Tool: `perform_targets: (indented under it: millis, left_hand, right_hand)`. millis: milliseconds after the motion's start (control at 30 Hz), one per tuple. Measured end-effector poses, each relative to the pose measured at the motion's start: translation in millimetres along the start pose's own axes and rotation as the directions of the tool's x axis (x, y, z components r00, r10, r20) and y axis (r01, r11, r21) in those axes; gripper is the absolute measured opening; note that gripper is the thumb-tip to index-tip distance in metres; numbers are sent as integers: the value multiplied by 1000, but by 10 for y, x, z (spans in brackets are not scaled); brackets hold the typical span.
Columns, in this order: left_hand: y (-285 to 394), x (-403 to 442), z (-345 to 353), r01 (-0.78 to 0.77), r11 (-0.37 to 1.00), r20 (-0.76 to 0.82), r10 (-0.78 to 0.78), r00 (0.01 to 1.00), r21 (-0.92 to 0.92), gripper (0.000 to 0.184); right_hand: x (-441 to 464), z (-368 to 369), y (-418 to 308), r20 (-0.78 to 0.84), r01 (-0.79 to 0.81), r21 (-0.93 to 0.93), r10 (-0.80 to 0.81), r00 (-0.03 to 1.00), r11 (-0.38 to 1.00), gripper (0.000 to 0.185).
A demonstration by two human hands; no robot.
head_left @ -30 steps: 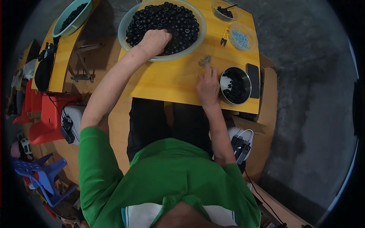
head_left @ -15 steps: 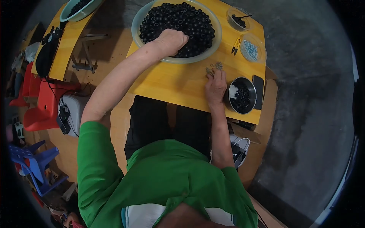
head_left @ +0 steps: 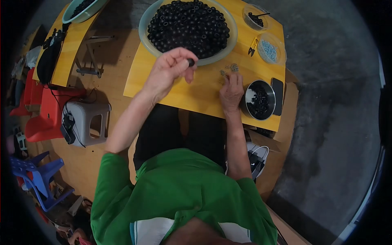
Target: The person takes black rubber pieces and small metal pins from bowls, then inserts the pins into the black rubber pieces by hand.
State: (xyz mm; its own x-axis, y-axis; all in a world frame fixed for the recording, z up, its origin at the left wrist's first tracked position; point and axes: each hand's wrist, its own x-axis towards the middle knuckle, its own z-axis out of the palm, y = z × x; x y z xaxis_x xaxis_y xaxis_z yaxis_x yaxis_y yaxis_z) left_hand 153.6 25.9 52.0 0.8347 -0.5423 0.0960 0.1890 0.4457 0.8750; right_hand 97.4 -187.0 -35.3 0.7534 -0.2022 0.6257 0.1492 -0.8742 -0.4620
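My left hand point(head_left: 165, 75) is raised over the front rim of a big pale bowl point(head_left: 148, 41), pinching a round black bead point(head_left: 191, 62) between thumb and fingers. That bowl holds a heap of similar black beads point(head_left: 190, 28), several with holes showing. My right hand point(head_left: 231, 93) rests on the yellow table, fingers bent together at a little pile of small metallic pieces point(head_left: 234, 67). Whatever lies between those fingertips is hidden. Just right of this hand stands a steel bowl point(head_left: 248, 100) with small black pieces point(head_left: 259, 102) inside.
A dark phone point(head_left: 277, 96) lies along the table's right edge. Farther back are yellow-handled snips point(head_left: 252, 47), a clear tub of light blue beads point(head_left: 268, 51) and another tub with black pieces point(head_left: 256, 20). On the left stand a second table point(head_left: 75, 45) and a grey stool point(head_left: 87, 118).
My left hand has come out of the bead heap toward me and now holds a black bead. My right hand stays by the small metallic pile, almost unmoved.
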Motion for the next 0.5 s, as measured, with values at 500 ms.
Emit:
perform_targets:
  millis: [500]
  left_hand:
    - [-739,-680,53,205,880,-170,-302,938,-429,24]
  right_hand:
    - [-4,-49,-99,-30,-14,-68,12,999,998,17]
